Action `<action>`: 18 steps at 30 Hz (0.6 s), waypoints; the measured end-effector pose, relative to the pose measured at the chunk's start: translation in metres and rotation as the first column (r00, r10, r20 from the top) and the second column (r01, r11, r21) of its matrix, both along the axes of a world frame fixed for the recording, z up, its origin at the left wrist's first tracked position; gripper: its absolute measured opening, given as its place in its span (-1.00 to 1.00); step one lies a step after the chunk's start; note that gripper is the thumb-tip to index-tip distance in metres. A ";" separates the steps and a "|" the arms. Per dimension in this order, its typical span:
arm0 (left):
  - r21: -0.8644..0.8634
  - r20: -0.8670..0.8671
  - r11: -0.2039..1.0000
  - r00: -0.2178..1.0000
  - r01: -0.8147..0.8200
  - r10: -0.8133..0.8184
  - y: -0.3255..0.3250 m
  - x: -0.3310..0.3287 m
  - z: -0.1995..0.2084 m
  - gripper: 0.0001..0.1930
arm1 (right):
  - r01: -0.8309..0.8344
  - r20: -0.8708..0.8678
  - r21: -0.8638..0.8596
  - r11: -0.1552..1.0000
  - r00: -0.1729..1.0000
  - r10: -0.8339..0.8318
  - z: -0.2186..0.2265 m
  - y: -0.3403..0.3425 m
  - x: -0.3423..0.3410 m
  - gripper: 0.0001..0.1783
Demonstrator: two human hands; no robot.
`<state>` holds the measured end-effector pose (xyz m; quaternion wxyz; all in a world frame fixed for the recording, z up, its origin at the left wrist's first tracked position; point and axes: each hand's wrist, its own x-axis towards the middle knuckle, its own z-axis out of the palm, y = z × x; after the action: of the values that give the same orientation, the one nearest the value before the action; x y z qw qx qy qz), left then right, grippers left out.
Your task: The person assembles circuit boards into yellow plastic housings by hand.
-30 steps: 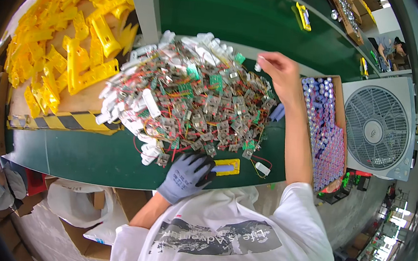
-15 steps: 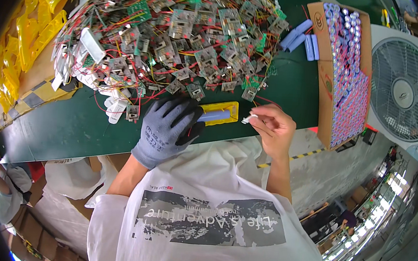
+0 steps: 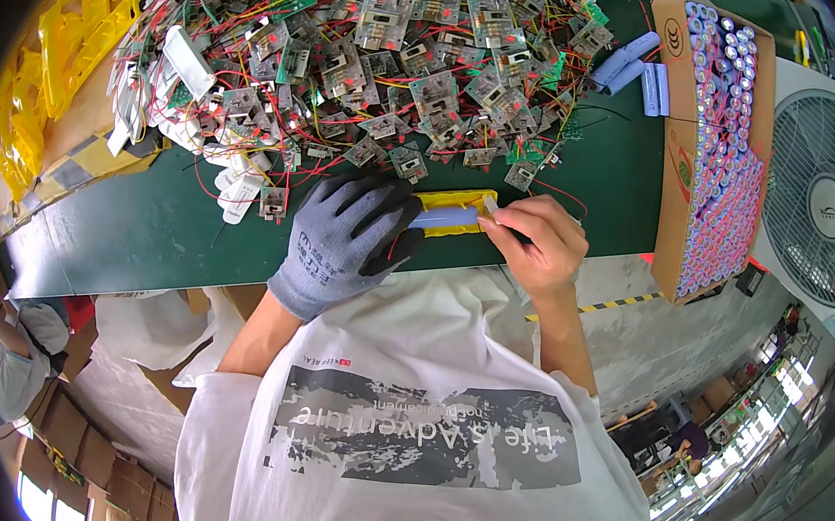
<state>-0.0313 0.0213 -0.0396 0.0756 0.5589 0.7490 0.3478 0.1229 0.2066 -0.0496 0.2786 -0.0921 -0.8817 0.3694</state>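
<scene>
A shallow yellow plastic case [image 3: 455, 200] lies near the front edge of the green table [image 3: 136, 259]. Inside it sits a blue cylindrical battery cell [image 3: 445, 218]. My left hand [image 3: 347, 246], in a grey-blue glove with dark fingers, grips the case's left end and covers that part of it. At the opposite end, my bare right hand [image 3: 546, 245] pinches a small white piece [image 3: 489, 207] between thumb and fingers. That piece is right at the case's end wall; my fingertips hide much of it.
Beyond the case rises a large heap of wired circuit boards [image 3: 438, 102], with white plastic strips [image 3: 187, 64] at its left. Yellow plastic housings [image 3: 55, 55] pile up far left. To the right are loose blue cells [image 3: 625, 64], a cardboard box of cells [image 3: 683, 201] and a fan [image 3: 827, 205].
My right hand has moved left, bringing the small white piece from beside the case to its right end. The left hand keeps its grip. The whole view has shifted slightly.
</scene>
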 end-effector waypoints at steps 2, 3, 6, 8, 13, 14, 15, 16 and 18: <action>-0.008 0.012 1.000 1.000 -0.001 0.001 0.000 0.000 0.000 -0.62 | -0.044 0.039 0.044 0.998 0.998 0.043 0.003 0.003 -0.002 -0.72; -0.013 0.015 1.000 1.000 -0.002 0.002 -0.001 0.001 0.000 -0.62 | -0.088 0.077 0.092 0.992 0.994 0.081 0.004 0.005 -0.003 -0.72; -0.011 0.015 1.000 1.000 0.008 -0.008 -0.001 -0.001 0.001 -0.62 | -0.172 0.094 0.185 0.967 0.983 0.157 0.006 0.014 -0.004 -0.72; -0.014 0.018 1.000 1.000 0.006 -0.005 0.000 -0.001 0.002 -0.62 | -0.152 0.088 0.152 0.977 0.986 0.139 0.006 0.015 -0.002 -0.72; 0.015 0.012 1.000 1.000 -0.006 0.006 0.001 -0.001 0.000 -0.62 | -0.111 0.056 -0.018 0.994 0.992 0.112 0.004 0.014 0.000 -0.70; 0.023 0.014 1.000 1.000 -0.003 0.003 0.001 -0.001 0.000 -0.62 | -0.150 0.065 -0.007 0.989 0.987 0.150 0.004 0.015 0.001 -0.70; 0.020 0.015 1.000 1.000 -0.005 0.005 0.001 -0.001 -0.001 -0.62 | -0.187 0.074 0.004 0.982 0.980 0.186 0.004 0.016 0.002 -0.70; 0.024 0.020 1.000 1.000 -0.003 0.002 0.001 -0.001 -0.002 -0.61 | -0.185 0.075 0.002 0.983 0.980 0.185 0.006 0.016 0.003 -0.70; 0.027 0.025 1.000 1.000 0.004 -0.005 0.000 -0.001 -0.001 -0.61 | -0.275 0.162 0.088 0.957 0.952 0.259 0.014 0.016 0.002 -0.72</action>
<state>-0.0325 0.0216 -0.0403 0.0781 0.5571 0.7420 0.3647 0.1253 0.2223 -0.0352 0.1642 0.0163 -0.9233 0.3468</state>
